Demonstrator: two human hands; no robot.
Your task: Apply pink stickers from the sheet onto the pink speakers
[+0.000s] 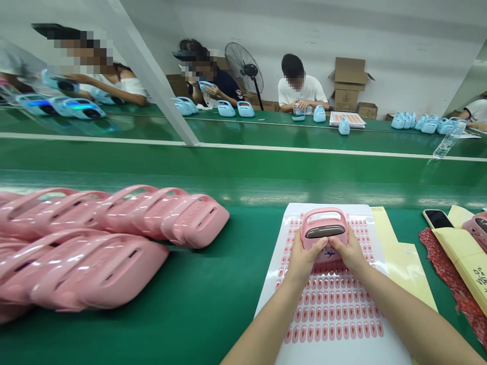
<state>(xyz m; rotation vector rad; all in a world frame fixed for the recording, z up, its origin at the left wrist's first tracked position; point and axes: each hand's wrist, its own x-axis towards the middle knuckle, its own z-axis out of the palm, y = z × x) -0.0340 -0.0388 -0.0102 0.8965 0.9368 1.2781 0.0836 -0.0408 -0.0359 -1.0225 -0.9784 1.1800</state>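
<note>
A pink handled device (324, 229) with a dark oval window stands upright on a white sticker sheet (335, 309) printed with rows of small pink stickers. My left hand (303, 260) grips its lower left side, thumb pressed on the front. My right hand (350, 253) grips its lower right side, thumb also on the front near a small blue mark. Both hands are closed round the device.
Two rows of pink devices (114, 238) lie stacked on the green table at left. Yellow paper (403, 263), a phone (437, 219) and red cloth (449, 274) lie at right. Across the belt, other people handle blue devices (236, 108); a fan (243, 68) and cardboard boxes (348, 83) stand behind.
</note>
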